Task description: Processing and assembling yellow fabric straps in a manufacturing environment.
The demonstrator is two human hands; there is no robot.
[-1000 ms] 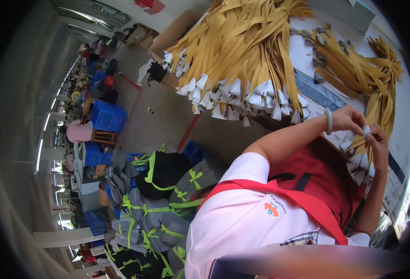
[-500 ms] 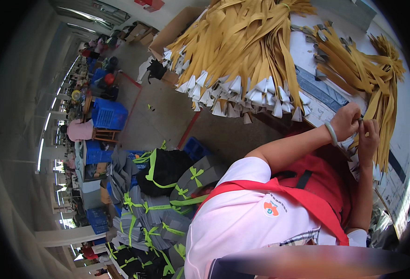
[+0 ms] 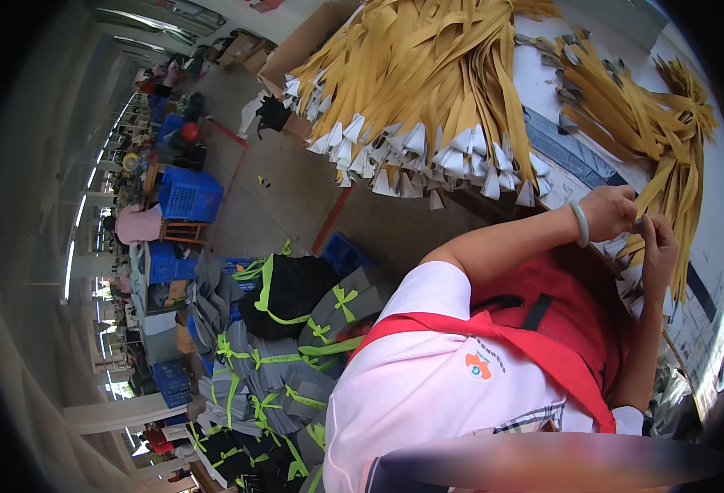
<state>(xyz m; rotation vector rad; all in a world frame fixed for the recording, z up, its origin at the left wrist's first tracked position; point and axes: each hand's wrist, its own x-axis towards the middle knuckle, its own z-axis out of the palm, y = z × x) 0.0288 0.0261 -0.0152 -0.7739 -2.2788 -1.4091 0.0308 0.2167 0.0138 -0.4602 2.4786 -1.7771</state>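
My left hand [image 3: 612, 214] and right hand [image 3: 660, 243] pinch a small grey bit [image 3: 641, 223] between the fingertips, maybe so it can't slip. I can't tell what it is. Tan strips [image 3: 679, 193] lie just past my fingers, perhaps for easy reach. Left of my fingers, a big strip pile [image 3: 436, 74] has its white ends [image 3: 463, 141] together, maybe for neatness.

Dressed in a pale pink short-sleeved shirt [image 3: 415, 386] with a round white-and-orange emblem [image 3: 478, 367] and checked trim [image 3: 534, 416], a worker sports a bright red fabric apron [image 3: 571, 287], short black strip [image 3: 536, 312] and smooth pale-green bangle [image 3: 580, 223].
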